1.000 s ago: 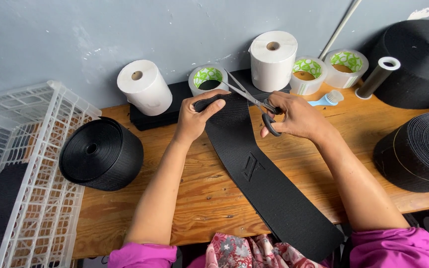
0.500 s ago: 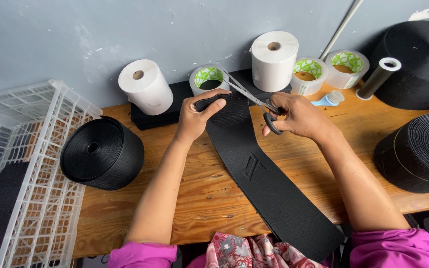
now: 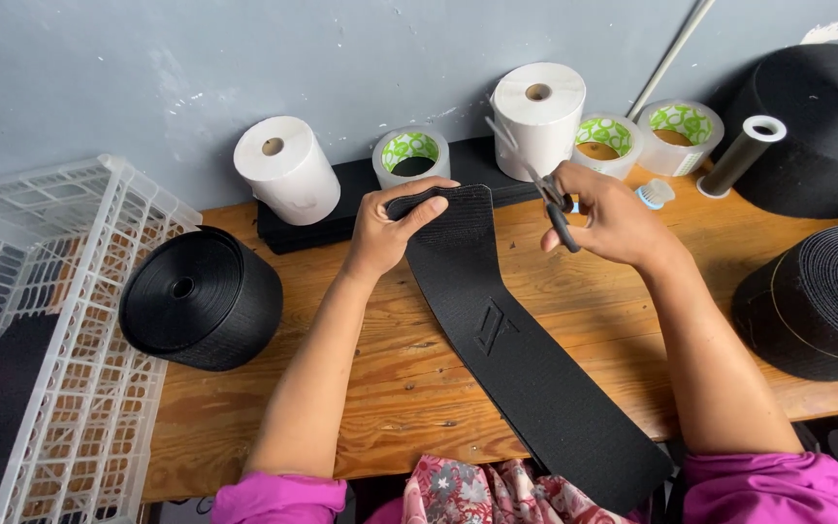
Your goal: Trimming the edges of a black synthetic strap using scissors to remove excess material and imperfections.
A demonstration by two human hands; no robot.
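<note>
Left hand [image 3: 387, 230] pinches the far end of the black strap [image 3: 497, 330], which runs diagonally across the counter [image 3: 380, 388] toward the near edge; right hand [image 3: 608, 215] fingers are clenched through the scissors [image 3: 547, 194] handles. Risk: the blades sit close to the left fingertips, and a slack strap could skew the cut. Versus a second ago, the scissors have drawn back right, off the strap end.

Grey scuffed wall [image 3: 244, 58]; wooden workbench [image 3: 390, 378] against it.
</note>
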